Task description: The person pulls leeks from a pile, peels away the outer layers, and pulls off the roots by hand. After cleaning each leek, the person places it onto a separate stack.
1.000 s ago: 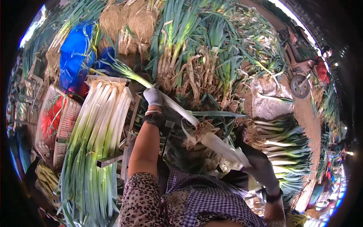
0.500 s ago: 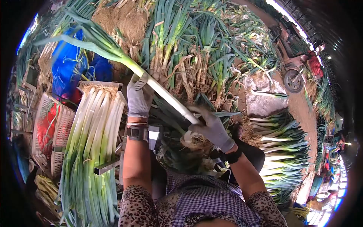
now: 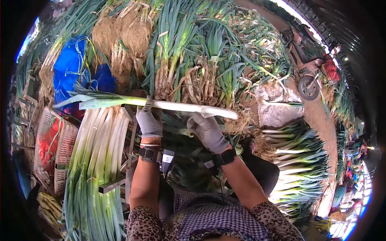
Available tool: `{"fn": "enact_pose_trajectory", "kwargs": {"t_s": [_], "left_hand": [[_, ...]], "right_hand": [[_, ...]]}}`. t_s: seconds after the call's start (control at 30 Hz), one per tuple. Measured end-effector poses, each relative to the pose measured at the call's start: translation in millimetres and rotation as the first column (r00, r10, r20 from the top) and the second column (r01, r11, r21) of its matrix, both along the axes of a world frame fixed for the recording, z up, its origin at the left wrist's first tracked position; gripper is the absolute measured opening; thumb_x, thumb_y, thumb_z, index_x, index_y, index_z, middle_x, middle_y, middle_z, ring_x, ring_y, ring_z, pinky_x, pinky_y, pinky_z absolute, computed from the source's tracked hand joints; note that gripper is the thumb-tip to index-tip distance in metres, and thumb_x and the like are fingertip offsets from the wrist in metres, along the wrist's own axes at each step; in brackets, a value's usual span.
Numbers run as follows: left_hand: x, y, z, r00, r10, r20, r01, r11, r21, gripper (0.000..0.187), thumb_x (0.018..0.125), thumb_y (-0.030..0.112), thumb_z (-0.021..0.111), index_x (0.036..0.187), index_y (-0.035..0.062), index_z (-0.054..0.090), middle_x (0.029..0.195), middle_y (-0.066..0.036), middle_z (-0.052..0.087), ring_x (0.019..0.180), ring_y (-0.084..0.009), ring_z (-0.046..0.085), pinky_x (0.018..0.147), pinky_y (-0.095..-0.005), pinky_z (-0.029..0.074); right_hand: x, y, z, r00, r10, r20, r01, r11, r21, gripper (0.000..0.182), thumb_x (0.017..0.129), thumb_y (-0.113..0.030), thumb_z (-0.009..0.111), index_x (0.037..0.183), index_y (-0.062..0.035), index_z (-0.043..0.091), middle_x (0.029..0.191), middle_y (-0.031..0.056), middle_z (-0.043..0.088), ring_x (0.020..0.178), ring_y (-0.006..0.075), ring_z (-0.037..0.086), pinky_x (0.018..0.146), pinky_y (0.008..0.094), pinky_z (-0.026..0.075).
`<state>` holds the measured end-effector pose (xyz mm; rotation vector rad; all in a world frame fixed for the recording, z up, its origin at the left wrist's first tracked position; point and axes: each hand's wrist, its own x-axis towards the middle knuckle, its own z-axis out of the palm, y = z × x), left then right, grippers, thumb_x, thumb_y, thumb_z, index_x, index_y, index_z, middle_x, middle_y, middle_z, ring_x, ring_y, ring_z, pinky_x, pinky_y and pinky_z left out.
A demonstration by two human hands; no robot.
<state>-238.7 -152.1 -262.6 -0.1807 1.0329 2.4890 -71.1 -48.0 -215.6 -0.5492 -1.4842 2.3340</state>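
A long leek (image 3: 177, 106) lies nearly level across my view, green leaves to the left and bare white end to the right. My left hand (image 3: 149, 122), in a pale glove, is closed around its shaft where green turns to white. Below the white part, my right hand (image 3: 208, 133), also gloved, has its fingers curled in against the shaft. A loose flap of outer skin shows just above those fingers. Left of my hands, a row of leeks (image 3: 96, 148) rests on a metal-framed stand, white ends away from me.
More leeks (image 3: 301, 160) lie stacked at right, beside a pale sack (image 3: 277, 104). Untrimmed leeks (image 3: 169, 60) with dry roots stand ahead. At left are a plastic crate (image 3: 66, 148) and blue netting (image 3: 70, 64). A parked vehicle's wheel (image 3: 309, 87) shows at far right.
The leek has swung from a steep diagonal to nearly level, leaves dropping and white end rising. My right hand has shifted left, from the white end to farther along the shaft.
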Motion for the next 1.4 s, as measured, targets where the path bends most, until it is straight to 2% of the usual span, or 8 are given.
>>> {"fn": "enact_pose_trajectory", "kwargs": {"t_s": [0.2,0.37,0.43,0.5,0.57,0.73,1.13,1.4], "left_hand": [[-36.2,-16.2,-5.1,0.969,0.091,-0.230,-0.138,0.970,-0.200,0.015,0.090,0.011,0.064,0.100,0.0013,0.056,0.087,-0.009,0.065,0.078,-0.0178,0.064,0.074,-0.0284,0.054],[-35.2,-23.2,13.9,0.980,0.194,0.049,-0.192,0.980,-0.053,0.014,0.091,0.012,0.063,0.098,0.0007,0.058,0.083,-0.012,0.065,0.075,-0.0238,0.066,0.069,-0.0340,0.056],[-45.7,-31.7,3.0,0.988,0.148,0.036,-0.147,0.989,-0.011,0.018,0.091,0.013,0.063,0.103,-0.0003,0.060,0.084,-0.010,0.065,0.078,-0.0228,0.067,0.068,-0.0334,0.056],[-51.3,-31.0,-15.8,0.986,0.145,-0.079,-0.155,0.979,-0.133,0.021,0.090,0.012,0.064,0.106,-0.0003,0.061,0.086,-0.009,0.065,0.077,-0.0218,0.066,0.066,-0.0325,0.056],[-47.3,-27.5,-21.7,0.986,0.142,-0.088,-0.156,0.970,-0.184,0.021,0.089,0.011,0.065,0.107,0.0003,0.061,0.086,-0.008,0.065,0.075,-0.0208,0.065,0.064,-0.0320,0.055],[-30.0,-0.8,-18.3,0.975,0.219,-0.047,-0.224,0.951,-0.211,0.027,0.080,0.008,0.073,0.100,0.0040,0.057,0.082,-0.005,0.059,0.069,-0.0187,0.058,0.061,-0.0322,0.050],[-23.7,32.4,-125.7,0.972,0.235,0.004,-0.208,0.867,-0.452,0.008,0.076,0.001,0.070,0.077,-0.0011,0.062,0.063,0.000,0.053,0.051,-0.0143,0.048,0.049,-0.0317,0.038],[-58.0,38.1,-136.7,0.940,0.340,-0.017,-0.279,0.741,-0.611,0.017,0.078,0.007,0.073,0.086,-0.0006,0.059,0.067,-0.001,0.056,0.053,-0.0146,0.047,0.049,-0.0324,0.039]], "right_hand": [[90.7,9.8,23.5,0.981,-0.017,0.195,0.070,0.960,-0.270,0.028,0.097,-0.032,0.056,0.106,-0.0058,0.058,0.071,-0.0033,0.047,0.056,0.0070,0.042,0.046,0.0217,0.031],[187.5,58.1,40.0,0.875,-0.440,0.204,0.432,0.898,0.081,0.018,0.089,-0.025,0.065,0.086,-0.0077,0.064,0.061,-0.0039,0.050,0.048,0.0038,0.042,0.042,0.0194,0.028],[203.7,74.1,46.9,0.718,-0.365,0.592,0.067,0.883,0.464,0.036,0.082,-0.028,0.073,0.105,-0.0013,0.065,0.062,-0.0025,0.054,0.051,0.0081,0.048,0.045,0.0231,0.037],[212.5,91.5,-5.1,0.909,-0.312,0.278,-0.331,-0.130,0.935,0.059,0.074,-0.022,0.080,0.122,0.0036,0.058,0.079,0.0041,0.063,0.066,0.0131,0.057,0.059,0.0257,0.047],[177.7,82.1,1.5,0.874,-0.262,0.409,-0.182,0.604,0.776,0.078,0.070,-0.009,0.081,0.137,0.0027,0.044,0.102,0.0098,0.063,0.084,0.0142,0.060,0.073,0.0259,0.049],[60.5,22.4,7.4,0.958,-0.104,0.267,0.086,0.993,0.079,0.022,0.091,-0.024,0.064,0.088,-0.0018,0.064,0.056,-0.0056,0.050,0.051,0.0043,0.047,0.050,0.0209,0.037],[128.6,-48.9,28.2,0.852,0.074,0.519,-0.260,0.919,0.295,0.034,0.090,-0.021,0.061,0.113,0.0046,0.061,0.097,0.0061,0.065,0.084,0.0127,0.061,0.077,0.0290,0.049],[241.6,-27.4,93.8,0.888,-0.268,0.374,0.121,0.920,0.372,0.041,0.093,-0.016,0.050,0.126,0.0087,0.052,0.109,0.0175,0.064,0.093,0.0221,0.065,0.081,0.0310,0.055]]}}
